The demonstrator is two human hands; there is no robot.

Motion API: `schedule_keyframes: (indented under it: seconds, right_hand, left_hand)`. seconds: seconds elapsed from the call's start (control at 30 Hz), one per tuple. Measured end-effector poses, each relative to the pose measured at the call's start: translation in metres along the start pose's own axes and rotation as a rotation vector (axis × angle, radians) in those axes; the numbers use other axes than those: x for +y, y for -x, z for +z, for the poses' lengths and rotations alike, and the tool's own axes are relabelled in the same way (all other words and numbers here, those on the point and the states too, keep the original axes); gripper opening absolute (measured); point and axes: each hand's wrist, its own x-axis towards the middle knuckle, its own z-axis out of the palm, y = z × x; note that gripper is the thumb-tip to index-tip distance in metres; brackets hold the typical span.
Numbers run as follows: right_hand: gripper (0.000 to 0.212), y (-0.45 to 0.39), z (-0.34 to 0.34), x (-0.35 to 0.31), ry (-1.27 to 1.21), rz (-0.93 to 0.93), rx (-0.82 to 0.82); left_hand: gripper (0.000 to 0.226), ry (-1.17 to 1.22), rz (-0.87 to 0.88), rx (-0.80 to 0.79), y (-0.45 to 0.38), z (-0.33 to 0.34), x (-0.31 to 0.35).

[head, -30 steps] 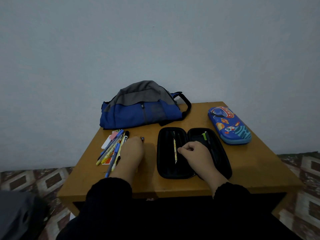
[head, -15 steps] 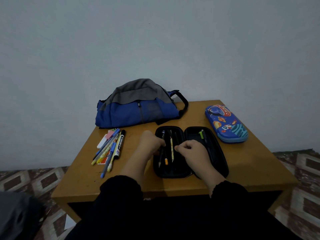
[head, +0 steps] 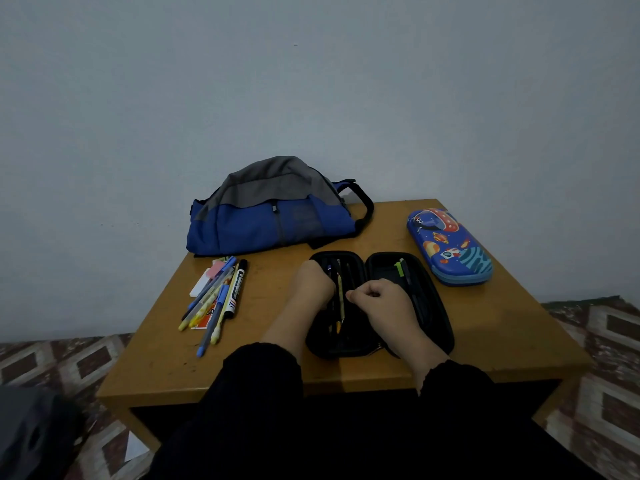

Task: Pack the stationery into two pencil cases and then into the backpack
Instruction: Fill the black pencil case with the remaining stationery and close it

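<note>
tabletop [head: 485, 327]; pens [head: 340, 299] inside black case [head: 436, 306]

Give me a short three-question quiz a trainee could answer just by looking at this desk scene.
1. True or false: the blue space-patterned hard pencil case lies zipped shut at the right of the wooden table.
2. Where is the loose pile of pens and markers?
A. left of the open black pencil case
B. inside the blue and grey backpack
C. on the floor
3. Fill in: the left hand and the right hand are both over the ____ pencil case.

Key: 1 true; 2 A; 3 black.
</note>
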Motion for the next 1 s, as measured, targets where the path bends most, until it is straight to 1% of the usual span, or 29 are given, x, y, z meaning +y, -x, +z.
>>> schedule_keyframes:
  seconds: [0.17, 0.3, 0.4, 0.5, 0.57, 0.77, 0.87, 0.9, 1.0]
  right_hand:
    - [0.027, 0.0, 0.0, -0.002, -0.003, 0.014, -0.004]
    - [0.025, 0.002, -0.002, -0.002, -0.01, -0.011, -0.016]
    - [0.024, 0.001, -0.002, 0.0, -0.008, -0.011, -0.015]
    - [0.025, -0.001, 0.0, 0.003, 0.0, -0.011, -0.012]
    - [0.025, -0.001, 0.0, 0.004, -0.004, -0.012, -0.006]
    - [0.025, -0.001, -0.001, 0.003, -0.016, -0.007, -0.018]
    - [0.025, -0.001, 0.0, 0.004, -0.023, -0.006, -0.01]
    - [0.025, -0.001, 0.0, 0.004, -0.025, -0.005, -0.011]
    - [0.026, 0.002, -0.001, 0.001, -0.029, -0.007, -0.02]
  left_hand:
    - [0.019, -0.001, 0.111, 0.001, 0.002, 0.004, -0.001]
    - [0.038, 0.004, 0.206, -0.044, 0.006, 0.01, -0.001]
    - [0.042, 0.006, 0.217, -0.089, 0.006, 0.005, -0.003]
    - [0.047, -0.112, 0.211, -0.163, 0.005, -0.005, -0.002]
    - [0.05, -0.163, 0.209, -0.171, 0.003, -0.009, -0.005]
    - [0.034, -0.139, 0.24, -0.149, 0.003, -0.004, -0.012]
    - [0.024, -0.072, 0.289, -0.108, 0.006, -0.004, -0.016]
    - [0.023, -0.062, 0.294, -0.115, 0.007, -0.005, -0.016]
    - [0.032, -0.126, 0.273, -0.19, 0.009, -0.007, -0.015]
